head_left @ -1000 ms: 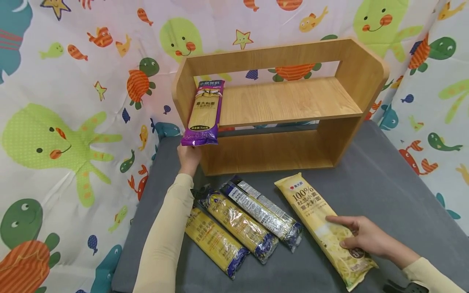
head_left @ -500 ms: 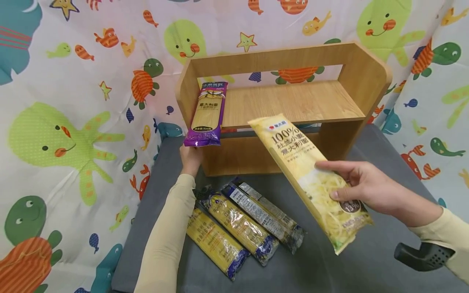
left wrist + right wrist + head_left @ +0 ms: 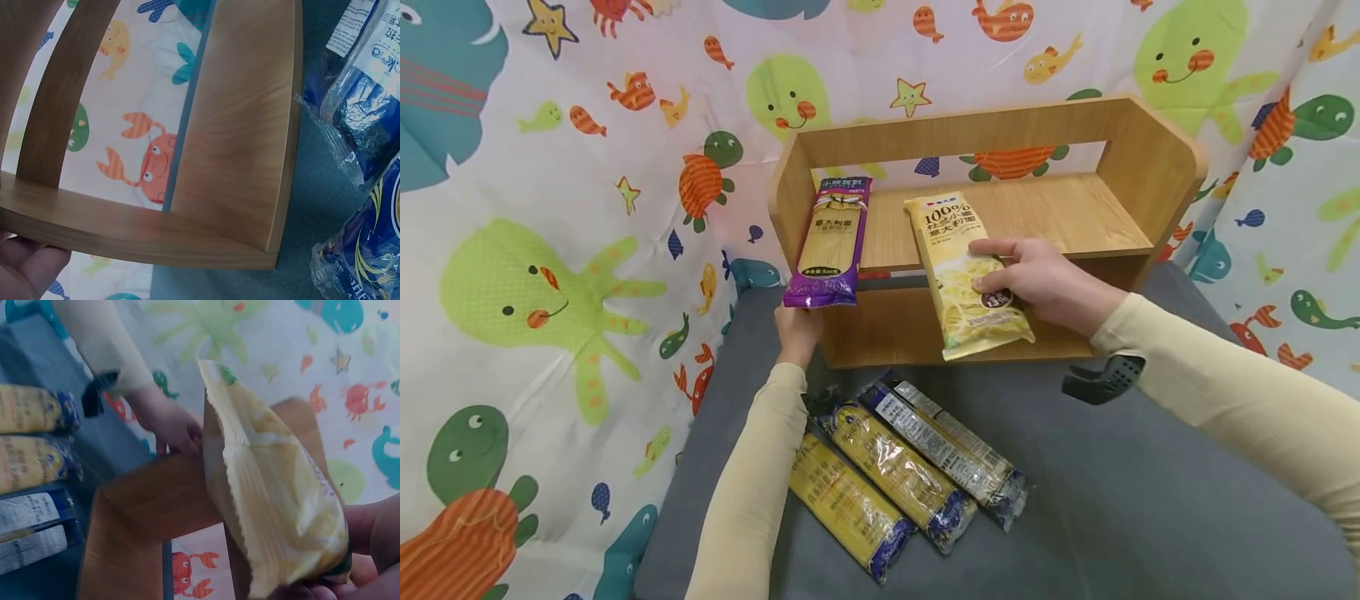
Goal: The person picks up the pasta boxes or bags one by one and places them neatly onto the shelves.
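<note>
My right hand (image 3: 1037, 279) grips a yellow pasta packet (image 3: 977, 308) along its right side, holding it tilted in front of the wooden shelf (image 3: 955, 212). In the right wrist view the packet's crimped end (image 3: 240, 506) faces the camera, with fingers under its lower edge. My left hand (image 3: 797, 329) is at the left side of the shelf, below a purple pasta packet (image 3: 831, 242) that lies on the upper board. The left wrist view has the left fingers (image 3: 40, 269) curled round the side panel (image 3: 125, 234); most of that hand is outside this view.
Several clear-and-blue pasta packets (image 3: 898, 471) lie slanted side by side on the grey surface (image 3: 1150, 467) before the shelf. A curtain printed with sea animals (image 3: 565, 333) hangs behind and at both sides.
My right hand has lifted the yellow packet off the grey surface and carried it up and left to the shelf front. The left hand stays at the shelf's side.
</note>
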Action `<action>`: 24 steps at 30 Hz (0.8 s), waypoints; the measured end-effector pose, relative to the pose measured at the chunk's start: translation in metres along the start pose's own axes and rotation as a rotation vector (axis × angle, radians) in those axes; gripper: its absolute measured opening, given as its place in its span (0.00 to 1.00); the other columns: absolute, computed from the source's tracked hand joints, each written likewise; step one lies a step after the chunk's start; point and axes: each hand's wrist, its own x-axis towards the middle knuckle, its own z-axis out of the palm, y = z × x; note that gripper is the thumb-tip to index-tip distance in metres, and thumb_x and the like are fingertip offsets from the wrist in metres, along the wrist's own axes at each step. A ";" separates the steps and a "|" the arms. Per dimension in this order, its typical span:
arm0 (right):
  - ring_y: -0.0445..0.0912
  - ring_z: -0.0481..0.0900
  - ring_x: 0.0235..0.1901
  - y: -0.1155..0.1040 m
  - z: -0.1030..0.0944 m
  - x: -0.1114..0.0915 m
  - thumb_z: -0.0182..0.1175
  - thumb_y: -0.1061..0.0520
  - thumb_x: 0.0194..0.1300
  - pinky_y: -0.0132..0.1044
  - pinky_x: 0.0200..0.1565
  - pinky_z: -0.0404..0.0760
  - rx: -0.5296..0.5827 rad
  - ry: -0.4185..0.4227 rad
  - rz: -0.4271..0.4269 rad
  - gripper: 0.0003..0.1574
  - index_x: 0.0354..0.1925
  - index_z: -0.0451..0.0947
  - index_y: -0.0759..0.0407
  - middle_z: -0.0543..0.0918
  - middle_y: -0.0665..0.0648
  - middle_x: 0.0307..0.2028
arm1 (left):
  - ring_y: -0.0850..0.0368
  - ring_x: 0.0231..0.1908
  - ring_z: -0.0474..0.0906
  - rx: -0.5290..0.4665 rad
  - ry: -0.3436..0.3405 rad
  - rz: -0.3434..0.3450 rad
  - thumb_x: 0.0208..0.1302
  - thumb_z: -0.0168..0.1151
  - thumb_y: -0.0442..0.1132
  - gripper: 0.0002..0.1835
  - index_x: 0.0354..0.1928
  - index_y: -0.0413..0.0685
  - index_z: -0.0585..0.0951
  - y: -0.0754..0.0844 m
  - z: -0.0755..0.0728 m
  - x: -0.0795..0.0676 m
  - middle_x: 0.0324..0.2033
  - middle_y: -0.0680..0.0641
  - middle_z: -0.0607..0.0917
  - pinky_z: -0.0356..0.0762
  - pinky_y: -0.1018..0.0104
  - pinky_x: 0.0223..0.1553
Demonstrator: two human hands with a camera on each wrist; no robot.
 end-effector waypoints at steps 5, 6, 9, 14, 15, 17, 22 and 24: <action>0.40 0.77 0.45 -0.010 0.017 0.036 0.53 0.67 0.74 0.27 0.40 0.79 0.003 0.031 0.014 0.40 0.79 0.56 0.56 0.66 0.65 0.69 | 0.45 0.35 0.79 0.010 0.007 0.014 0.77 0.50 0.43 0.18 0.61 0.43 0.77 -0.003 0.000 0.000 0.38 0.37 0.86 0.69 0.64 0.27; 0.42 0.77 0.47 -0.012 0.018 0.042 0.53 0.66 0.74 0.28 0.40 0.80 -0.006 0.025 0.012 0.41 0.80 0.54 0.55 0.66 0.64 0.69 | 0.45 0.34 0.79 0.011 0.010 0.016 0.77 0.50 0.43 0.18 0.60 0.43 0.78 -0.004 0.000 0.001 0.38 0.37 0.86 0.69 0.64 0.27; 0.46 0.75 0.52 -0.019 0.022 0.057 0.51 0.65 0.75 0.28 0.40 0.79 -0.053 0.004 0.001 0.42 0.81 0.50 0.55 0.63 0.63 0.73 | 0.45 0.33 0.79 0.029 0.019 0.022 0.77 0.49 0.41 0.17 0.60 0.42 0.78 -0.003 0.001 0.001 0.37 0.37 0.86 0.67 0.64 0.27; 0.48 0.73 0.55 -0.028 0.031 0.079 0.49 0.68 0.73 0.28 0.42 0.77 -0.076 -0.007 -0.020 0.44 0.81 0.47 0.58 0.59 0.64 0.77 | 0.45 0.31 0.79 0.031 0.012 0.013 0.77 0.50 0.42 0.17 0.60 0.42 0.78 0.000 0.000 0.000 0.35 0.36 0.85 0.67 0.64 0.26; 0.48 0.73 0.55 -0.031 0.033 0.083 0.49 0.68 0.73 0.29 0.42 0.78 -0.066 -0.004 -0.015 0.44 0.81 0.47 0.58 0.59 0.64 0.77 | 0.45 0.31 0.79 0.027 0.007 0.008 0.77 0.50 0.42 0.18 0.60 0.42 0.78 0.000 0.000 0.000 0.35 0.36 0.85 0.67 0.64 0.25; 0.48 0.73 0.56 -0.034 0.037 0.090 0.48 0.69 0.73 0.31 0.44 0.78 -0.040 -0.008 0.004 0.44 0.81 0.46 0.57 0.61 0.63 0.75 | 0.44 0.30 0.79 0.025 0.003 0.003 0.78 0.50 0.42 0.18 0.61 0.42 0.78 0.000 0.000 0.000 0.34 0.36 0.85 0.67 0.64 0.24; 0.49 0.75 0.57 -0.039 0.047 0.103 0.47 0.69 0.74 0.38 0.53 0.80 -0.012 -0.017 0.032 0.45 0.82 0.44 0.53 0.62 0.61 0.76 | 0.44 0.32 0.79 0.024 0.010 0.007 0.77 0.51 0.41 0.18 0.62 0.42 0.77 -0.002 0.000 0.001 0.37 0.35 0.86 0.68 0.65 0.25; 0.50 0.76 0.58 -0.041 0.050 0.107 0.47 0.68 0.75 0.41 0.56 0.80 -0.021 -0.013 0.036 0.45 0.82 0.44 0.52 0.62 0.61 0.75 | 0.44 0.33 0.79 0.005 0.002 0.001 0.77 0.52 0.42 0.19 0.64 0.43 0.75 -0.003 0.000 0.002 0.37 0.35 0.86 0.68 0.65 0.26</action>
